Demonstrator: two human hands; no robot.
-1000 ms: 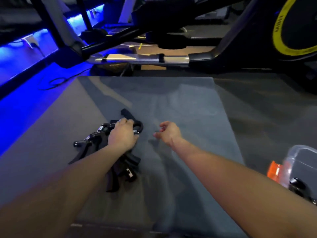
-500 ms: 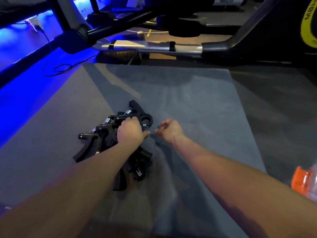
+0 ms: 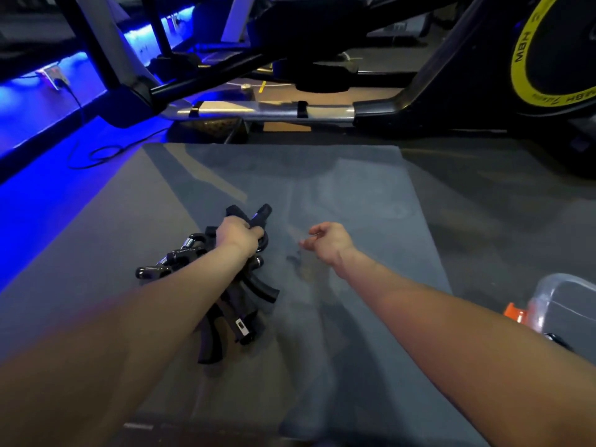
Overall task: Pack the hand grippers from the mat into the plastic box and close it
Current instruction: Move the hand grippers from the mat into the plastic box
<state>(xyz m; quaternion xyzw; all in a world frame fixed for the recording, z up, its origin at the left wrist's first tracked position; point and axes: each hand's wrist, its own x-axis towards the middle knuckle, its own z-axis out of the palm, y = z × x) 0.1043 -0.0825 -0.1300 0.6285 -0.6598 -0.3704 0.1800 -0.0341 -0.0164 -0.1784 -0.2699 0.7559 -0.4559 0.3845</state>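
A pile of several black hand grippers (image 3: 232,304) lies on the grey mat (image 3: 354,195), left of centre. My left hand (image 3: 240,238) grips the topmost hand gripper (image 3: 259,216) by its handles at the pile's far end. To its right my right hand (image 3: 329,241) hovers just above the mat with fingers loosely curled, holding nothing. The clear plastic box (image 3: 561,304) with an orange latch (image 3: 514,312) sits at the right edge, partly cut off by the frame, with something dark inside it.
An exercise machine's metal frame (image 3: 258,111) runs across the mat's far edge. A bike flywheel with a yellow ring (image 3: 529,59) stands at the back right. A black cable (image 3: 96,153) lies on the blue-lit floor at the left.
My left hand has closed round the top hand gripper and tipped its handles upward. My right hand has drifted a little to the right, away from the pile. The box is back in view.
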